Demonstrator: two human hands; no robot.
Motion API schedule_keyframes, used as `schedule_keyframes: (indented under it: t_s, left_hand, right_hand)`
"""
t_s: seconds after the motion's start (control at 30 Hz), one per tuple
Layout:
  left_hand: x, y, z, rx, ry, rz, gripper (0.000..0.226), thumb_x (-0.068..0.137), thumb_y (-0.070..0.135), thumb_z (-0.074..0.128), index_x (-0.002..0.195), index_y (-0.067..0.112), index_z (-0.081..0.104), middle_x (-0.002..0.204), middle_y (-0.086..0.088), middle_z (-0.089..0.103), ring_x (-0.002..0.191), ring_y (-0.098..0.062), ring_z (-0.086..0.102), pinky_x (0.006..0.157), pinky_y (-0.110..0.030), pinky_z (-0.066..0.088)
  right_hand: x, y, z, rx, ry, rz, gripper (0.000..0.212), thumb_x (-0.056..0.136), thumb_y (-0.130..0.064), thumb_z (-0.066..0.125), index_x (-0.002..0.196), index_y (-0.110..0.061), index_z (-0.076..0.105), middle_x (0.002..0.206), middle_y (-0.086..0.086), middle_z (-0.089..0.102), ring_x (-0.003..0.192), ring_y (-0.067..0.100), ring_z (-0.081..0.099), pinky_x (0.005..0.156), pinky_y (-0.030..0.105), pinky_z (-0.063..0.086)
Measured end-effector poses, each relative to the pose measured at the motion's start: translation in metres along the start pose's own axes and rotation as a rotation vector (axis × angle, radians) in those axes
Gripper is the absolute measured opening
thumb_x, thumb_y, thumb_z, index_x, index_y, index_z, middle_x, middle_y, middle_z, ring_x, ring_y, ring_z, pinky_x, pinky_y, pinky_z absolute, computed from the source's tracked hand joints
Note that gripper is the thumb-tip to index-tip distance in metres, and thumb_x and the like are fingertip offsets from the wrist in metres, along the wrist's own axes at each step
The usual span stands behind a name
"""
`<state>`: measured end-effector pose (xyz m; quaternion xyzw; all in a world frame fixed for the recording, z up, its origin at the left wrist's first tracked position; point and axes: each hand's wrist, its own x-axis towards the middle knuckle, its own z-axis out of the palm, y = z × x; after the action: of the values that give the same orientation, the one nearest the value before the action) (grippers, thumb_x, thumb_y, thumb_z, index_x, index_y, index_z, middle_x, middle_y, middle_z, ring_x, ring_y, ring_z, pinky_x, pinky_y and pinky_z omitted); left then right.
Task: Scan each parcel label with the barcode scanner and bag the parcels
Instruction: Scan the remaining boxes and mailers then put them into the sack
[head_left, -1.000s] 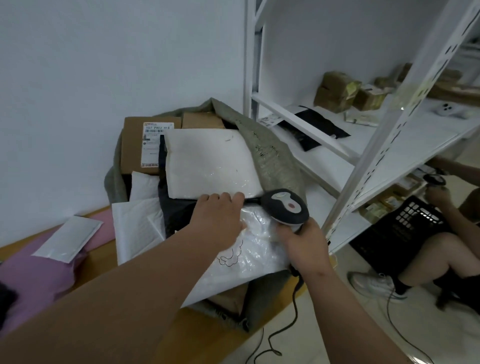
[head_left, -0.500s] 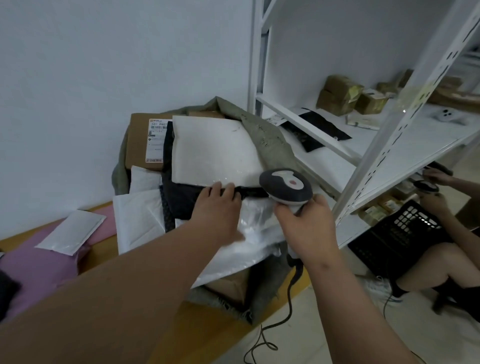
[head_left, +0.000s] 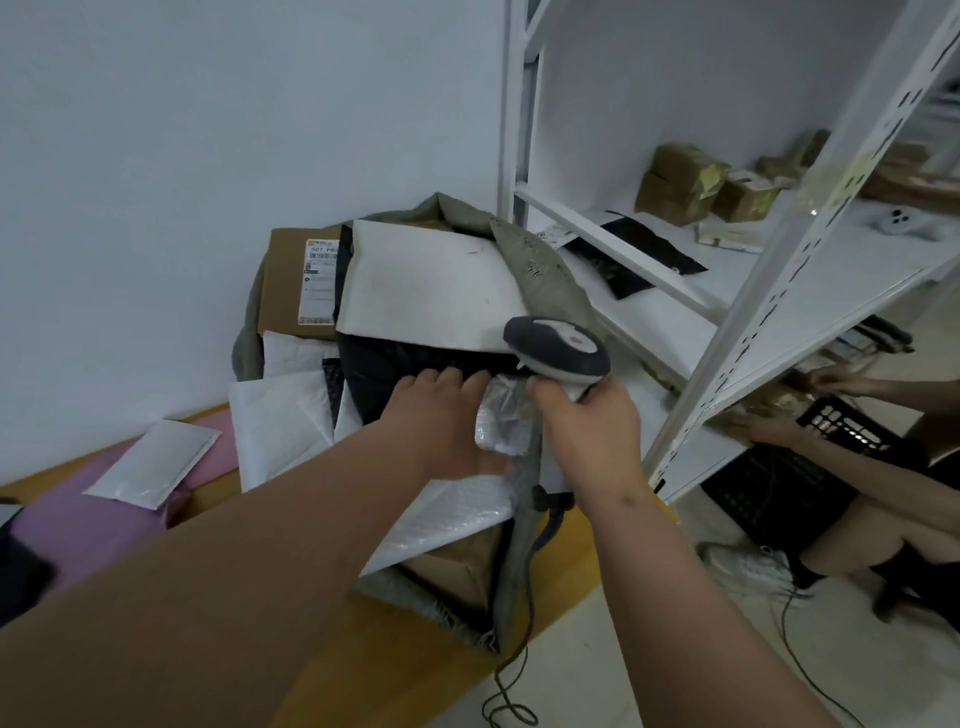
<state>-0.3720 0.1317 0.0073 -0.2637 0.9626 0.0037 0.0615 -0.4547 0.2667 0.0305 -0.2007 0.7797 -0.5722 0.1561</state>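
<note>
Resting on the heap in the sack (head_left: 540, 270), a crinkled plastic parcel (head_left: 501, 426) is pressed down by the left hand (head_left: 441, 415), whose fingers (head_left: 449, 376) lie straight and close together over it and the black bag (head_left: 374, 369) behind; whether the thumb is tucked under cannot be told. The scanner (head_left: 558, 348) is gripped by the right hand (head_left: 587, 431), fingers curled round its handle, with its head held just above the parcel. No label is seen on the parcel from here.

A missed scan is judged the main risk: the shiny, wrinkled film may be read badly if the label is creased, hidden under the palm or turned face down. The heap is piled high and slopes toward the near edge, so the white mailer (head_left: 447, 519) beneath could be slid off the sack if it is pushed harder. The cable (head_left: 524, 613) hangs down past the sack and could be snagged on its frayed rim.

A brown box (head_left: 283, 280) with a label and a large white envelope (head_left: 431, 286) are stacked at the back. A small mailer (head_left: 156, 462) lies apart on a pink sheet (head_left: 88, 514). The shelf (head_left: 769, 291) post stands close on the right, and a second person's hands (head_left: 769, 426) are busy at a black crate (head_left: 841, 431) below it, so room on that side is limited.
</note>
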Motion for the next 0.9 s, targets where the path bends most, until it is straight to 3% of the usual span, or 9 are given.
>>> schedule_keyframes:
  t_s: [0.1,0.2,0.27,0.4,0.5,0.63,0.73,0.83,0.9]
  left_hand:
    - [-0.007,-0.002,-0.004,0.058,-0.143,0.046,0.116,0.059,0.087,0.060,0.149,0.027,0.018,0.156,-0.005,0.025,0.142,-0.029,0.025,0.114,-0.049,0.017]
    - [-0.011,-0.004,0.000,0.045,-0.171,0.030,0.110,0.065,0.083,0.059,0.150,0.028,0.018,0.164,-0.006,-0.001,0.150,-0.028,-0.002,0.119,-0.052,0.001]
    - [-0.014,-0.002,0.002,-0.116,-0.116,0.027,0.093,0.076,0.077,0.053,0.151,0.031,0.024,0.164,-0.003,-0.002,0.151,-0.026,-0.005,0.119,-0.054,-0.004]
    - [-0.016,0.011,0.002,-0.477,0.071,0.037,0.053,0.085,0.050,0.058,0.135,0.034,0.049,0.152,0.009,0.031,0.148,-0.021,0.013,0.117,-0.060,-0.001]
    - [-0.020,0.017,0.004,-0.470,0.097,-0.003,0.046,0.081,0.055,0.060,0.122,0.036,0.058,0.136,0.011,0.046,0.139,-0.021,0.026,0.116,-0.062,0.000]
    - [-0.017,0.017,0.001,-0.420,0.114,-0.065,0.024,0.088,0.047,0.055,0.104,0.035,0.068,0.125,0.014,0.054,0.133,-0.019,0.034,0.116,-0.059,-0.001]
    - [-0.013,0.017,-0.002,-0.425,0.145,-0.122,0.017,0.089,0.038,0.050,0.075,0.034,0.057,0.105,0.012,0.058,0.121,-0.018,0.046,0.114,-0.054,0.011]
    - [-0.013,0.012,-0.005,-0.386,0.223,-0.109,0.016,0.090,0.036,0.051,0.077,0.035,0.061,0.100,0.012,0.054,0.114,-0.017,0.047,0.106,-0.045,0.018]
    - [-0.015,0.006,-0.009,-0.350,0.321,-0.103,0.018,0.091,0.035,0.051,0.091,0.035,0.070,0.106,0.012,0.058,0.111,-0.016,0.046,0.097,-0.039,0.019]
  right_hand:
    - [0.007,-0.026,-0.004,0.060,0.035,-0.043,0.032,0.087,-0.024,0.068,0.062,-0.015,0.050,0.060,-0.001,0.052,0.054,0.011,0.048,0.043,0.019,0.035]
    - [0.013,-0.045,0.002,0.096,0.080,-0.146,0.033,0.085,-0.026,0.067,0.062,-0.025,0.043,0.080,0.006,0.051,0.059,0.010,0.044,0.052,0.023,0.032]
    - [0.011,-0.046,0.010,0.043,0.049,-0.193,0.038,0.084,-0.023,0.066,0.058,-0.028,0.039,0.081,0.010,0.049,0.068,0.016,0.046,0.059,0.025,0.034]
    - [0.000,-0.040,0.016,-0.101,-0.059,-0.177,0.039,0.091,-0.008,0.064,0.059,-0.016,0.042,0.064,-0.002,0.038,0.097,0.027,0.048,0.081,0.033,0.040]
    - [0.002,-0.032,0.022,-0.149,-0.086,-0.178,0.030,0.088,-0.015,0.066,0.061,-0.010,0.052,0.070,0.004,0.052,0.088,0.025,0.052,0.065,0.027,0.033]
    - [0.005,-0.027,0.021,-0.094,-0.098,-0.161,0.029,0.085,-0.025,0.068,0.063,-0.021,0.051,0.092,0.015,0.061,0.081,0.022,0.058,0.062,0.026,0.034]
    - [0.004,-0.024,0.016,-0.070,-0.110,-0.166,0.021,0.086,-0.029,0.070,0.073,-0.029,0.054,0.104,0.011,0.063,0.083,0.015,0.059,0.060,0.024,0.038]
    - [0.003,-0.020,0.010,-0.013,-0.108,-0.147,0.018,0.086,-0.029,0.071,0.077,-0.033,0.056,0.106,0.006,0.064,0.090,0.015,0.060,0.069,0.029,0.045]
    - [0.001,-0.015,0.003,0.060,-0.075,-0.122,0.017,0.088,-0.027,0.071,0.078,-0.030,0.057,0.092,0.002,0.065,0.082,0.013,0.061,0.068,0.032,0.050]
